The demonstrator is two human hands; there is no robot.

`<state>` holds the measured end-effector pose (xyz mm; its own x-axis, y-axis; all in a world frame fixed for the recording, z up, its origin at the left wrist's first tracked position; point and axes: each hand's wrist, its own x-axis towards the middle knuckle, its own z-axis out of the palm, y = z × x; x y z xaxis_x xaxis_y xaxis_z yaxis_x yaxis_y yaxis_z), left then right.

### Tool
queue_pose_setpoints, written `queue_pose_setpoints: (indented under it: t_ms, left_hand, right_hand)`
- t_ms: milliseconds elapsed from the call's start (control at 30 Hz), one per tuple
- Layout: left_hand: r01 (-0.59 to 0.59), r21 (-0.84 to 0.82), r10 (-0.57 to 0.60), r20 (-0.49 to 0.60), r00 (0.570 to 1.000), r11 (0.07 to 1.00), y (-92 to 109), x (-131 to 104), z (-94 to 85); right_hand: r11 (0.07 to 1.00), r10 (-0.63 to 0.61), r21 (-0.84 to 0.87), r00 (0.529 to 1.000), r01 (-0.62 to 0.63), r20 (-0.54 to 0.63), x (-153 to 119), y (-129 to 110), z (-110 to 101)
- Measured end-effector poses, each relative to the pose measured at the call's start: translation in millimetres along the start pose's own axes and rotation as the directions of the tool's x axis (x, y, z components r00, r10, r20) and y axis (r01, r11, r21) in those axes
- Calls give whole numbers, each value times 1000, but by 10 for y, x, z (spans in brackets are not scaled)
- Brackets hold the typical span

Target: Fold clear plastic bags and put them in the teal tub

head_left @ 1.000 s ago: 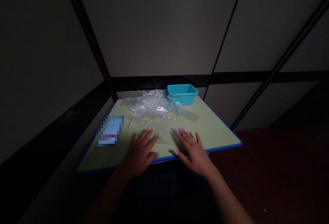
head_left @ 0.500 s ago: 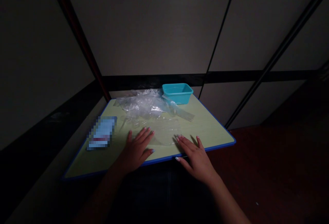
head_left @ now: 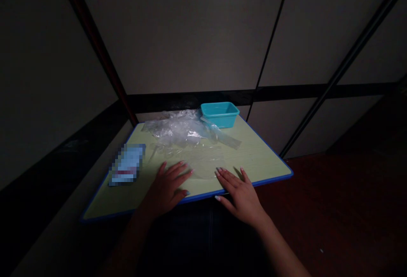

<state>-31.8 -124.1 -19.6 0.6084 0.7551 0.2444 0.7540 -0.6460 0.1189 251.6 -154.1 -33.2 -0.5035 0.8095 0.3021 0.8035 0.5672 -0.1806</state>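
My left hand [head_left: 167,188] lies open near the front edge of the table, palm down with its fingers spread. To its right, my right hand [head_left: 238,192] also rests open, its fingertips on the right edge of a flat clear plastic bag [head_left: 203,162]. The fingertips of my left hand are at that bag's left side. Behind the flat bag lies a crumpled heap of clear plastic bags [head_left: 181,128], with one strip reaching out to the right. Neither hand grips anything.
The table [head_left: 260,158] has a pale yellow-green top and a blue rim. A turquoise plastic basket [head_left: 222,120] stands at its back right, touching the heap. A blurred-out bluish packet or sheet [head_left: 129,164] lies at the left. Wall panels [head_left: 190,35] rise behind the table.
Both hands have shifted very slightly on the table and stay spread. The view has tilted a little. The bags and basket lie as before.
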Motion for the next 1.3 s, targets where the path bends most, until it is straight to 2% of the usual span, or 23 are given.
queue_pose_setpoints:
  t_ms: [200, 400, 900, 1033, 1133, 1200, 1300]
  left_hand:
    - [28, -7, -27, 54, 998, 1000, 63, 35, -9]
    - [79, 13, -79, 40, 996, 997, 97, 51, 2]
    - [64, 22, -65, 23, 998, 998, 88, 54, 19]
    - [157, 67, -150, -106, 983, 985, 69, 43, 40]
    - [287, 69, -266, -218, 939, 955, 54, 29, 58]
    - [319, 58, -297, -236, 925, 946, 55, 19, 59]
    - [296, 49, -279, -219, 935, 954, 71, 9, 47]
  right_hand:
    - [1000, 3, 10, 1000, -3, -8, 0, -7, -13]
    - [1000, 5, 23, 1000, -5, -15, -6, -2, -19]
    - [999, 26, -30, 998, -28, -62, -43, -7, 23]
    - [996, 71, -46, 993, -76, -95, 74, -213, 20]
    - [999, -44, 14, 998, 44, -35, 241, -455, 28]
    - [993, -102, 58, 995, 102, -8, 357, -577, 46]
    - [985, -145, 97, 989, 141, 27, 489, -646, 92]
